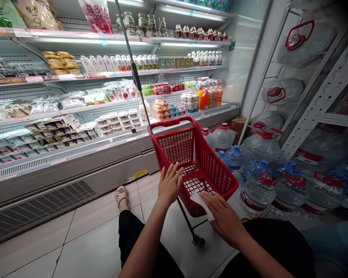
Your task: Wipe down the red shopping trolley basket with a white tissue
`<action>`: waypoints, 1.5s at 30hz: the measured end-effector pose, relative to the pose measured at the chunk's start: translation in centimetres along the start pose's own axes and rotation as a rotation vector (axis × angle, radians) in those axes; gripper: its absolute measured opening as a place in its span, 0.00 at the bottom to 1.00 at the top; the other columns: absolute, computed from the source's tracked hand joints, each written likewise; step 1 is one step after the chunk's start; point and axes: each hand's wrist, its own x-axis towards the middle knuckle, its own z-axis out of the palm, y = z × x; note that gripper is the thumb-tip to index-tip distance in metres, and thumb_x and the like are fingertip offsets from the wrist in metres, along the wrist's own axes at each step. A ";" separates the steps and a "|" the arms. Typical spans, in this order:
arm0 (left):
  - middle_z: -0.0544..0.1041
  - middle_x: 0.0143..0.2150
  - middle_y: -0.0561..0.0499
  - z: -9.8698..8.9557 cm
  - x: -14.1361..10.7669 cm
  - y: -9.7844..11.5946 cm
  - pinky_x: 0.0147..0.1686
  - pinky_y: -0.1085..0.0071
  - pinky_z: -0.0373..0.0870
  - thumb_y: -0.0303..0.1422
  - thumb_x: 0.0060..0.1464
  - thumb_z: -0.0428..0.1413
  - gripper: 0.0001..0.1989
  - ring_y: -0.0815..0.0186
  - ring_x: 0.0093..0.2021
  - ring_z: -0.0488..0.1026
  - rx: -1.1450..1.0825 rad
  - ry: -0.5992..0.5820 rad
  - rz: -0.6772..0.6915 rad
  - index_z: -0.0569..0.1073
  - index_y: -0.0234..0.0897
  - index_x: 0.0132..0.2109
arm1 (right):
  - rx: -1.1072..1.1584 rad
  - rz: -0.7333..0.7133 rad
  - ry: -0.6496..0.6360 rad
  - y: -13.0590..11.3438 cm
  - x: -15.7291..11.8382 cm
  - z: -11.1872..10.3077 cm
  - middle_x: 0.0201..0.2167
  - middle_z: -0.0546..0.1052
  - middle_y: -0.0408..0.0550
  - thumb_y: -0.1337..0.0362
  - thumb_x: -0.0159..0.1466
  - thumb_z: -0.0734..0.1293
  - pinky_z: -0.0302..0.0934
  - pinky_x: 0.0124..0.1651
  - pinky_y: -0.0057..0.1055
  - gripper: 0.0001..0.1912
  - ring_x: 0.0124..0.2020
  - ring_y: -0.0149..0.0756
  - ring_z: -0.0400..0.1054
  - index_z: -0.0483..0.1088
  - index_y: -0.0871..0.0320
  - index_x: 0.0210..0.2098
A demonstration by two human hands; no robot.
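Observation:
A red plastic shopping basket trolley [217,170] stands tilted in front of me, its slatted inside facing up. My left hand [171,183] lies on its near left side, fingers stretched out and slightly spread, holding nothing. Under the flat fingers of my right hand [222,214] is a folded white tissue or cloth [202,204], pressed to the near rim of the basket. The palm side of that hand is hidden. A dark leg of the trolley with a black caster [197,240] shows below the basket.
A lit refrigerated display [116,148] with dairy cups, bottles and packs runs along the left and back. Large water jugs [258,193] crowd the floor at right, beside a white metal rack [316,100]. A thin dark pole [136,77] rises across the view. My clog [122,197] rests on the tiles.

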 end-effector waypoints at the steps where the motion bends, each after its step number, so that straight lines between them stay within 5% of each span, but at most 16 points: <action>1: 0.53 0.77 0.61 -0.3 0.2 -0.5 0.77 0.51 0.42 0.40 0.74 0.38 0.25 0.64 0.77 0.50 0.002 -0.005 -0.017 0.60 0.55 0.73 | -0.030 -0.001 0.006 1.1 -0.6 -0.1 0.74 0.59 0.47 0.70 0.64 0.59 0.43 0.76 0.48 0.44 0.74 0.39 0.51 0.40 0.57 0.77; 7: 0.60 0.75 0.52 -0.1 -0.6 0.8 0.75 0.49 0.49 0.37 0.73 0.41 0.23 0.60 0.76 0.52 0.025 0.035 -0.020 0.71 0.47 0.67 | -0.154 0.153 0.086 5.2 -1.9 -0.5 0.74 0.60 0.47 0.66 0.69 0.56 0.42 0.76 0.52 0.40 0.75 0.41 0.51 0.38 0.54 0.78; 12: 0.61 0.75 0.48 1.8 -3.0 4.3 0.75 0.54 0.52 0.37 0.71 0.46 0.21 0.60 0.76 0.52 0.018 0.054 0.141 0.72 0.42 0.65 | -0.115 0.127 0.096 -0.8 0.4 1.0 0.75 0.55 0.57 0.69 0.64 0.60 0.53 0.72 0.52 0.47 0.75 0.49 0.50 0.34 0.63 0.77; 15: 0.59 0.75 0.44 1.9 -3.3 4.2 0.75 0.56 0.50 0.38 0.69 0.49 0.26 0.59 0.76 0.52 0.041 -0.001 0.199 0.65 0.35 0.70 | -0.070 0.123 0.062 -4.3 1.7 1.6 0.76 0.53 0.59 0.71 0.62 0.60 0.52 0.72 0.51 0.48 0.75 0.50 0.50 0.35 0.65 0.77; 17: 0.59 0.76 0.45 1.7 -3.1 3.4 0.76 0.57 0.50 0.39 0.69 0.49 0.28 0.60 0.76 0.52 0.045 -0.019 0.215 0.63 0.35 0.71 | -0.058 0.107 0.043 -4.5 1.8 1.5 0.76 0.54 0.56 0.71 0.63 0.59 0.52 0.73 0.49 0.47 0.74 0.48 0.50 0.37 0.64 0.77; 21: 0.59 0.76 0.52 1.2 -2.6 1.9 0.76 0.55 0.47 0.36 0.73 0.40 0.25 0.64 0.76 0.52 0.035 0.019 0.146 0.64 0.41 0.71 | -0.069 0.053 0.019 -0.7 0.3 0.4 0.75 0.58 0.49 0.68 0.67 0.59 0.52 0.73 0.49 0.42 0.74 0.46 0.51 0.41 0.56 0.77; 26: 0.57 0.76 0.50 0.7 -2.1 1.5 0.77 0.52 0.43 0.33 0.72 0.40 0.26 0.62 0.77 0.50 0.048 0.045 0.072 0.60 0.41 0.73 | -0.140 0.153 0.045 4.0 -2.1 -1.5 0.74 0.60 0.46 0.68 0.70 0.57 0.46 0.74 0.53 0.39 0.75 0.43 0.49 0.40 0.50 0.77; 31: 0.57 0.76 0.50 1.2 -1.3 4.5 0.76 0.56 0.47 0.28 0.69 0.41 0.30 0.62 0.77 0.50 -0.002 -0.021 0.162 0.56 0.38 0.75 | -0.148 0.204 0.044 1.6 -0.5 -0.9 0.75 0.58 0.51 0.70 0.66 0.58 0.46 0.75 0.51 0.42 0.76 0.43 0.45 0.42 0.59 0.77; 35: 0.65 0.73 0.51 2.0 -1.6 6.7 0.74 0.57 0.51 0.32 0.71 0.42 0.28 0.62 0.72 0.63 -0.075 -0.065 0.206 0.55 0.41 0.75 | -0.111 0.125 0.000 -0.1 0.3 0.2 0.75 0.55 0.54 0.71 0.62 0.60 0.50 0.74 0.47 0.45 0.76 0.44 0.45 0.41 0.64 0.77; 40: 0.75 0.65 0.50 1.7 -2.5 6.1 0.73 0.54 0.52 0.40 0.73 0.42 0.29 0.62 0.68 0.68 -0.069 -0.028 0.179 0.51 0.43 0.76 | -0.146 0.079 -0.006 4.0 -1.8 -2.1 0.74 0.59 0.48 0.71 0.67 0.57 0.45 0.75 0.49 0.41 0.75 0.39 0.49 0.42 0.56 0.77; 45: 0.68 0.71 0.54 0.9 -3.3 5.0 0.75 0.52 0.45 0.44 0.75 0.40 0.28 0.63 0.72 0.61 -0.088 -0.012 0.241 0.49 0.48 0.77 | -0.166 0.103 -0.001 7.5 -1.5 -3.5 0.74 0.60 0.44 0.69 0.69 0.56 0.41 0.76 0.51 0.35 0.76 0.38 0.48 0.51 0.52 0.75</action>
